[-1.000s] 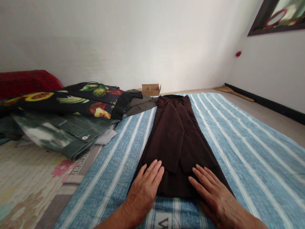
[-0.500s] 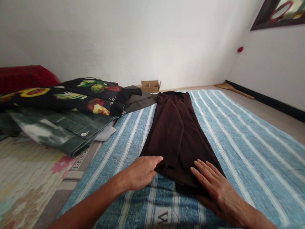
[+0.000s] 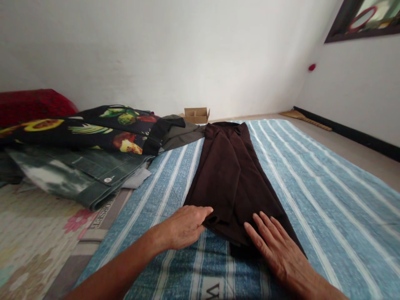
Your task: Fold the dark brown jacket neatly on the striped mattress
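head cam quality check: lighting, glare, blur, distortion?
Head view: soft, even daylight, no glare; faint shadow under the left hand and right hand on the brown garment. Sharp in the centre, with no obvious motion blur. Wide-angle stretch at the edges: the striped sheet fans out, and the frame tilts.

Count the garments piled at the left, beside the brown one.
3 show: a black fruit-print garment on top, a green denim piece beneath it, and a grey one poking out toward the brown garment. More may be hidden beneath.
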A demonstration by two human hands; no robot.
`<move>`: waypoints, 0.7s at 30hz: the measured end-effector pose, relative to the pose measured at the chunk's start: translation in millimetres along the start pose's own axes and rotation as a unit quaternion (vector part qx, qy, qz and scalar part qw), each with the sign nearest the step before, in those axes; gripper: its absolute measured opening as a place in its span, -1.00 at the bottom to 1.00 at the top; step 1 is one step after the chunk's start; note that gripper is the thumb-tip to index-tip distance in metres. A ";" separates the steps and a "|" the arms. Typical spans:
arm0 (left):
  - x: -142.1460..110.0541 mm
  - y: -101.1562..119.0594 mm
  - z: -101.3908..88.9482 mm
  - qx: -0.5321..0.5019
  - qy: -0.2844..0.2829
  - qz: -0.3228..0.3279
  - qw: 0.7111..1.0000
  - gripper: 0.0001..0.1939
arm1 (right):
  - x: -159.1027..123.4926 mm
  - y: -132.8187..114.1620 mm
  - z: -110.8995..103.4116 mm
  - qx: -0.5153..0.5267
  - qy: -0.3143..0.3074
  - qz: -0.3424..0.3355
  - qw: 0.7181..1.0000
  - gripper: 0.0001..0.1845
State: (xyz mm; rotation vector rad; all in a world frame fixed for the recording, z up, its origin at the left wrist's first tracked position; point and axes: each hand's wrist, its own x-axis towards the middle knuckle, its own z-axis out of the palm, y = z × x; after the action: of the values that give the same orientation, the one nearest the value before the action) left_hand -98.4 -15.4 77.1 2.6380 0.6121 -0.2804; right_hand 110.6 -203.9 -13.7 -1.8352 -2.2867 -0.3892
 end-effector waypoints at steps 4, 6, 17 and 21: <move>-5.1 3.7 5.0 0.030 0.008 -0.003 1.000 -0.49 | 1.4 6.7 9.9 0.005 0.031 0.001 1.000 -0.30; -8.4 5.6 7.5 0.044 0.013 0.000 0.999 -0.43 | 3.5 11.3 12.7 0.000 0.050 -0.011 0.999 -0.35; -18.7 1.1 -9.9 -0.030 0.012 0.017 0.999 -0.45 | 45.0 39.9 -48.4 0.226 -0.045 -0.006 0.973 -0.50; -19.3 10.1 -37.8 -0.047 0.021 0.018 0.998 -0.48 | 61.6 48.6 -79.3 0.304 -0.083 0.014 0.949 -0.61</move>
State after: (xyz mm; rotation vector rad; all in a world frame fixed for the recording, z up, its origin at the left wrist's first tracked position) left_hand -107.0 -14.4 119.8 2.5666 0.5766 -0.1800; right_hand 142.8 -162.0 84.5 -1.6101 -2.1364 0.4499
